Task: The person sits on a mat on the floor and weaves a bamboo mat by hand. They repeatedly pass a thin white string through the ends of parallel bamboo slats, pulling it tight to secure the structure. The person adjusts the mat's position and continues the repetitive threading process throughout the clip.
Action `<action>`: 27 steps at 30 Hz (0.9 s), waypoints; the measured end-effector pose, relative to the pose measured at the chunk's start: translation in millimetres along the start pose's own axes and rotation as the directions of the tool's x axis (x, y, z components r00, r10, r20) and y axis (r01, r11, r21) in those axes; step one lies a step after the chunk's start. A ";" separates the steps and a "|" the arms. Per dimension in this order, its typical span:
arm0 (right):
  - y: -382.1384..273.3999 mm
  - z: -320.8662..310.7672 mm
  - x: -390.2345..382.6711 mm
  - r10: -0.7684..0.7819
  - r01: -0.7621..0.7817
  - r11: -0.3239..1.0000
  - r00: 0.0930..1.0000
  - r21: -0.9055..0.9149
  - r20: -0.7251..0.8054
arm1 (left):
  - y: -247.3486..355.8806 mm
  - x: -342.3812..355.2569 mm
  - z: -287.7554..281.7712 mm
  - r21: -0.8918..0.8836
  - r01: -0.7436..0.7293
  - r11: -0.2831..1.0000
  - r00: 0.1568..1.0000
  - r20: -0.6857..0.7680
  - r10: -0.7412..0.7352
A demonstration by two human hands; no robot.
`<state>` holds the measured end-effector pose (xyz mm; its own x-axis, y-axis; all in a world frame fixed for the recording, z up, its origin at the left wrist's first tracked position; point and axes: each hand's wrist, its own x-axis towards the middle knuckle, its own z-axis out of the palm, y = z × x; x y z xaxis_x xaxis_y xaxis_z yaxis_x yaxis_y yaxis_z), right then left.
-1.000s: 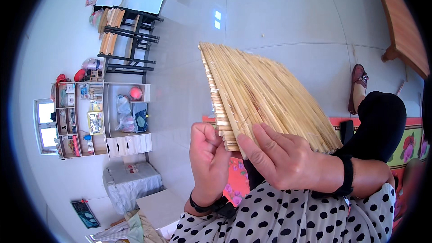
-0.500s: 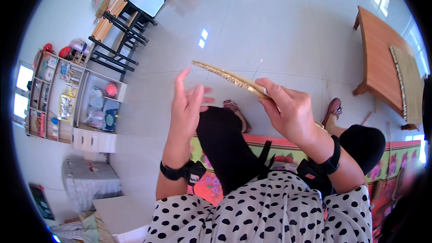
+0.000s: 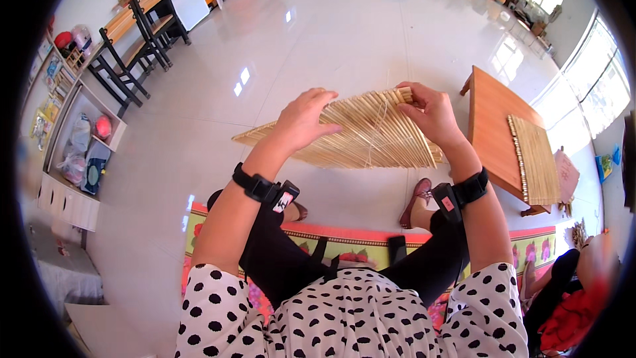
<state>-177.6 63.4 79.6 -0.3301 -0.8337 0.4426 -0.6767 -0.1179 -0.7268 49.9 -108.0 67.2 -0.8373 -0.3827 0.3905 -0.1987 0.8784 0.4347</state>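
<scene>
A flat mat of straw stalks (image 3: 371, 134), bound with pale thread, hangs tilted in front of me between my hands. At its upper right corner, my right hand (image 3: 429, 111) pinches the ends of the stalks between thumb and fingers. My left hand (image 3: 303, 120) holds the upper left part, thumb across the near face and fingers at the top edge. Those fingertips are partly hidden. Loose strands of thread cross the mat's face. A second straw mat (image 3: 540, 159) lies on the wooden table to my right.
The low wooden table (image 3: 493, 116) stands at the right. A flowered mat (image 3: 358, 245) lies under my legs, with a dark phone-like object (image 3: 397, 250) on it. Chairs (image 3: 136, 40) and shelves (image 3: 73, 113) line the left. Another person (image 3: 576, 292) sits at the lower right.
The straw mat has turned from edge-on to showing its broad face. My left hand, free before, has come onto it; my right hand now grips the upper right corner. The view has shifted.
</scene>
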 end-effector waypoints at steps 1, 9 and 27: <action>5.4 -6.2 0.6 0.027 -0.027 1.000 1.000 -0.007 -0.007 | -11.2 7.1 17.4 -0.001 -0.022 1.000 1.000 0.004 0.022; -8.5 -32.2 -5.7 0.025 -0.032 0.986 0.998 -0.161 -0.049 | -5.6 9.4 58.7 -0.057 0.045 0.997 0.997 -0.065 -0.049; -28.7 -22.3 -62.5 0.408 -0.443 0.895 0.861 -0.052 -0.306 | 87.9 -44.4 137.6 -0.216 0.033 0.976 0.969 -0.234 -0.084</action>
<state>-152.2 130.9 84.5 -0.7610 -0.6007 0.2451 -0.4941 0.2917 -0.8191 -0.6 25.7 -23.6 -0.6752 -0.5116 0.5314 -0.1114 0.7829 0.6121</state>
